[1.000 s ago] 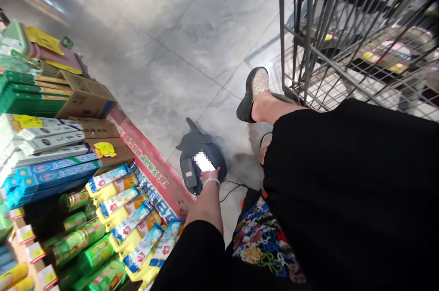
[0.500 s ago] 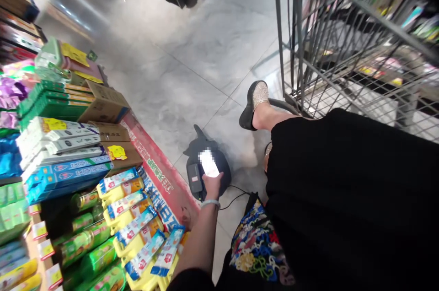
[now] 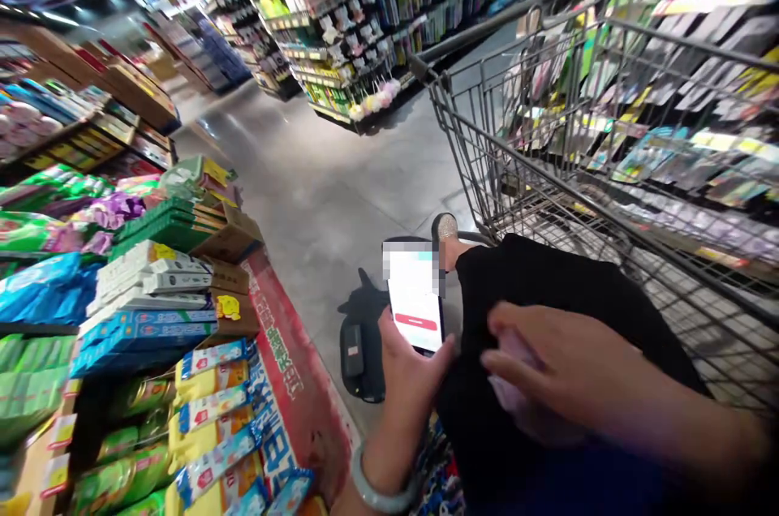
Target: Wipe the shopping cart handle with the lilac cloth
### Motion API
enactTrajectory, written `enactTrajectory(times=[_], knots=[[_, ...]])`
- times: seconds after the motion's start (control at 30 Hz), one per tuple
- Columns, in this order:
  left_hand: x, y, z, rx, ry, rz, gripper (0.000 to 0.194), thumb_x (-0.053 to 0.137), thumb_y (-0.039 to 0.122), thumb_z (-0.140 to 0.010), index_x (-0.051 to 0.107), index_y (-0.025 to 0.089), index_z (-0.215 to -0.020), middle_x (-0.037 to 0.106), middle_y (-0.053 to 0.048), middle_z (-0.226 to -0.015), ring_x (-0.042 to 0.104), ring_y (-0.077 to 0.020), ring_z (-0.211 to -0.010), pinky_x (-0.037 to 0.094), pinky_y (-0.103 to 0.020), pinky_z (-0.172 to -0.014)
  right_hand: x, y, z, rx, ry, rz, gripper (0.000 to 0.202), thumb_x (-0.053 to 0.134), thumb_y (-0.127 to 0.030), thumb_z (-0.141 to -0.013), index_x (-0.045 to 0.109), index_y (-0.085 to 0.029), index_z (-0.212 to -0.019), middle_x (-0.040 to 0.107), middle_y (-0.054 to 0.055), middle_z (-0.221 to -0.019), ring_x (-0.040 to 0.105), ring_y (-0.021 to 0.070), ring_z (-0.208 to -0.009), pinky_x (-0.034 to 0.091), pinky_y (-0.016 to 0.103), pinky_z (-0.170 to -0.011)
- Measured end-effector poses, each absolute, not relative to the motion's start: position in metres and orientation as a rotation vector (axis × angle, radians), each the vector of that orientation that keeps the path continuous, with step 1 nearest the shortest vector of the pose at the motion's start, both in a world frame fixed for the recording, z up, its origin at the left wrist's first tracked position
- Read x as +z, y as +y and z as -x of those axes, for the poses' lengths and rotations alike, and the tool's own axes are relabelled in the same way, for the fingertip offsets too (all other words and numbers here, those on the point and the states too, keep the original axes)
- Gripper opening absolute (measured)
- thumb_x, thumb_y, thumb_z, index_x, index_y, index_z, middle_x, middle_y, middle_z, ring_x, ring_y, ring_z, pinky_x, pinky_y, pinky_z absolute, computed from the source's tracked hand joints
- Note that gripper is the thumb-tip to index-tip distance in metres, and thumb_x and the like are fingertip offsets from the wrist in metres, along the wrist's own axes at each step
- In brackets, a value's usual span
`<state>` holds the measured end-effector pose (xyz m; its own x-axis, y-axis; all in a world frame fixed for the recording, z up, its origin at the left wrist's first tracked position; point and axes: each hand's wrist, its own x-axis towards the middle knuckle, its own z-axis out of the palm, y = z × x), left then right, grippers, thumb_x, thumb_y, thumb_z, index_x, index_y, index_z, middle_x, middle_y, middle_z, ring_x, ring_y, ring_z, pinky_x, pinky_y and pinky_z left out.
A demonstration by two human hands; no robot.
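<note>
A phone [image 3: 415,301] with a bright, partly blurred screen stands upright in my left hand [image 3: 409,362], whose fingers and thumb grip its lower edges. A pale bracelet [image 3: 383,492] circles that wrist. To the right, over the dark clothing on my lap, is my right hand [image 3: 535,362], its fingers curled round a pale pinkish thing [image 3: 511,386] too blurred to name. Behind the phone, on the floor, lies a black bag-like object [image 3: 359,313] with a small dark box [image 3: 352,350] on it.
A metal shopping cart [image 3: 523,175] stands at the right. Stacked boxes [image 3: 152,321] and yellow-and-blue packs [image 3: 213,410] fill the left display, edged by a red printed strip [image 3: 286,337]. Shelves of goods [image 3: 341,53] rise beyond the grey floor [image 3: 292,167].
The view has tilted up, showing more shelves. My left hand has come closer with the phone. My right hand has come into view at the right, holding the pale thing.
</note>
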<state>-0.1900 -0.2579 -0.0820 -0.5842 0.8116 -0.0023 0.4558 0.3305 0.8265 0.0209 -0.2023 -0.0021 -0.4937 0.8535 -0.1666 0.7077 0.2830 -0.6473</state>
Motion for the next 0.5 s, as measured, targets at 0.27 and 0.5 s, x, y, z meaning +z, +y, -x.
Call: enactTrajectory(times=[0.27,0.5], knots=[[-0.044,-0.284,0.159,1.256,2.07,-1.29,0.08,0.081,0.038,-0.061,0.042,0.02,-0.129,0.066,-0.011,-0.109,0.067,-0.0288,-0.096,0.054,-0.041,-0.082,0.0,-0.212,0.023,0.967,-2.369,1.48,0.043,0.054,-0.061,-0.087,0.071,-0.022,-0.096,0.071,0.006,-0.088,0.063,0.0202,-0.077,0.032,0.029,-0.06],[-0.047,-0.299,0.152,1.247,2.004,-1.418,0.082,0.083,0.042,-0.063,0.041,0.021,-0.13,0.064,-0.012,-0.114,0.066,-0.03,-0.1,0.052,-0.042,-0.085,-0.004,-0.237,0.008,1.057,-2.224,1.437,0.033,0.056,-0.049,-0.087,0.073,-0.021,-0.088,0.071,0.004,-0.08,0.06,0.0165,-0.069,0.033,0.026,-0.058]])
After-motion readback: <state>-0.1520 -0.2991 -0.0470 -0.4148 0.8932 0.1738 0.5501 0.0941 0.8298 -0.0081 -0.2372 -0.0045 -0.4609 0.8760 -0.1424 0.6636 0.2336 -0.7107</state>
